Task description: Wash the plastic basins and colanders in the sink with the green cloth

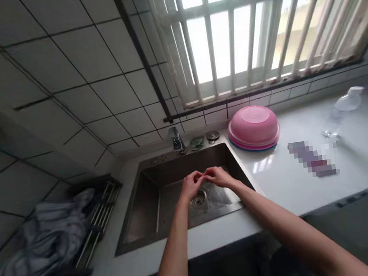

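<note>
Head view: both hands meet over the sink [150, 192], left hand [190, 186] and right hand [219, 177] fingers pinched together on clear plastic [217, 195].

Two hands, left [193, 185] and right [219, 177], one sink [152, 205], one tap [176, 140]. One pink basin [253, 127] upper right, one clear bottle [341, 110], one cloth [44, 238] lower left.

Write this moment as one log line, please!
left hand: touching right hand, over sink | right hand: holding clear bag | sink: drain below hands | counter: pink bowl upside down
</note>
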A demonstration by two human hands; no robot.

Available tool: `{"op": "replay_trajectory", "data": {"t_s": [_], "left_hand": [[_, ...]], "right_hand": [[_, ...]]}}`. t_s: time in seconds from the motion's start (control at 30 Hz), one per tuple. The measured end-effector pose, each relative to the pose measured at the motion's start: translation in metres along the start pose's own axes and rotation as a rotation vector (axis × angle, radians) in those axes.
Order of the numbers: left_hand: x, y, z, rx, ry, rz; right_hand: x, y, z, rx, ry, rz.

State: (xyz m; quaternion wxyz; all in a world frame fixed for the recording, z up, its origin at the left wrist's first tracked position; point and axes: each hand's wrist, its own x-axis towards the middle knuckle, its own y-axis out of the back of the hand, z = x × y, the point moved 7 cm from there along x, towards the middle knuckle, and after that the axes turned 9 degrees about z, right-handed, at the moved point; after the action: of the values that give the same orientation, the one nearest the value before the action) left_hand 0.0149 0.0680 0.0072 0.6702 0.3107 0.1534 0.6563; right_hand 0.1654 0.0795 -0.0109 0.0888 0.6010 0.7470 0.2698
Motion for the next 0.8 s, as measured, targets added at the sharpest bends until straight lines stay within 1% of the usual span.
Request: {"op": "replay_trajectory", "data": {"t_s": [0.13,0.37,0.43,0.47,0.53,0.63,0.73,0.8], "left_hand": [[-0.002,-0.001,-0.002,0.01,0.0,-0.005],[-0.001,-0.003,-0.004,-0.027,-0.013,-0.008],[0.0,-0.003,-0.005,-0.028,-0.016,-0.007],[0.0,-0.003,-0.006,-0.024,-0.017,-0.006],[0.0,-0.003,-0.009,-0.009,-0.02,-0.001],[0.002,-0.003,-0.013,0.003,-0.022,0.002],[0.004,-0.004,-0.015,-0.011,-0.022,0.009],[0.005,-0.004,-0.014,-0.017,-0.031,0.013]], "right_hand": [[-0.001,-0.002,0.001,-0.016,-0.004,0.003],[0.0,-0.006,0.005,0.006,0.041,0.021],[0.0,-0.002,0.004,0.007,0.049,0.039],[0.001,0.004,0.003,0.008,0.051,0.07],[0.0,0.027,0.003,0.013,0.042,0.184],[-0.009,0.084,0.01,-0.033,0.01,0.434],[-0.026,0.151,0.02,-0.305,0.053,0.692],[-0.037,0.187,0.03,-0.47,0.047,0.809]]}}
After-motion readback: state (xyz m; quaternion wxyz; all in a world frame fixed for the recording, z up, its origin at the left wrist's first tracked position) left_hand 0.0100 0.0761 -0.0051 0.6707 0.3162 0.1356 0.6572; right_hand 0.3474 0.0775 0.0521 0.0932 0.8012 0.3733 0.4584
